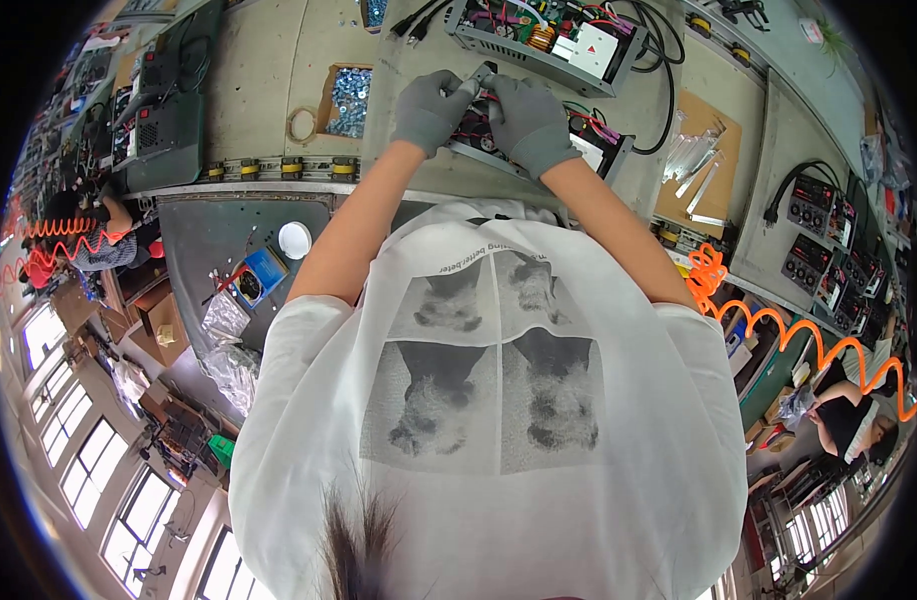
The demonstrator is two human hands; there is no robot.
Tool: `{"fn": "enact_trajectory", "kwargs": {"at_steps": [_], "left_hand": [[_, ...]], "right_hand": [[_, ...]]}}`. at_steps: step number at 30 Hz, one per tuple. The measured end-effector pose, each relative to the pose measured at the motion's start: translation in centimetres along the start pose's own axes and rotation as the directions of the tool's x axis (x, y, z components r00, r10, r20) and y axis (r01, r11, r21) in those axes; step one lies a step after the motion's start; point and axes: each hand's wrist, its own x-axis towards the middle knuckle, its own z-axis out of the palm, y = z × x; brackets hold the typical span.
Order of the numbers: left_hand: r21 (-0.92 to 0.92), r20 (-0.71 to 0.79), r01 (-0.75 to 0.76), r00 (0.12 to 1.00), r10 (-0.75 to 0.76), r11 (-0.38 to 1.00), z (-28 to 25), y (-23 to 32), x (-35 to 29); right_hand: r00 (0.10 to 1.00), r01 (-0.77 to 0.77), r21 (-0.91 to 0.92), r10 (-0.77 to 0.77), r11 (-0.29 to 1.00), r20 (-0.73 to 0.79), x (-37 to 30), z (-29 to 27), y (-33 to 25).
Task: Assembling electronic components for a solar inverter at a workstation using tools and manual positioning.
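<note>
My left hand (436, 110) and my right hand (531, 122), both in grey gloves, meet over an open electronic unit (609, 148). Their fingers are closed together around a small grey-and-black part (485, 72), whose exact kind I cannot make out. The unit has a grey metal case with coloured wires and a white block inside. Much of it is hidden under my hands. Just beyond lies a second open unit (554, 58), with a copper coil, a white block and black cables.
Left of my hands sit a box of small metal fasteners (351, 100) and a tape ring (302, 125). At right, clear strips (694, 155) lie on cardboard. An orange coiled hose (779, 325) hangs at right. Finished-looking black panels (811, 205) stand farther right. Other people work at both sides.
</note>
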Motion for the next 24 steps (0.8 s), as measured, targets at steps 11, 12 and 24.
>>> {"fn": "enact_trajectory", "kwargs": {"at_steps": [11,12,24], "left_hand": [[-0.171,-0.215,-0.135,0.972,0.097,0.976,0.8,-2.0,0.1],[-0.255,-0.254,-0.15,0.964,0.083,0.955,0.7,-2.0,0.1],[-0.618,-0.173,-0.043,0.981,-0.083,0.785,3.5,-3.9,0.4]], "right_hand": [[0.993,-0.005,-0.204,0.028,0.979,0.113,-0.2,2.2,1.8],[0.984,-0.042,-0.146,0.066,0.988,0.164,0.0,2.5,1.8],[0.962,0.035,-0.094,-0.008,0.995,0.272,1.3,5.6,3.3]]}}
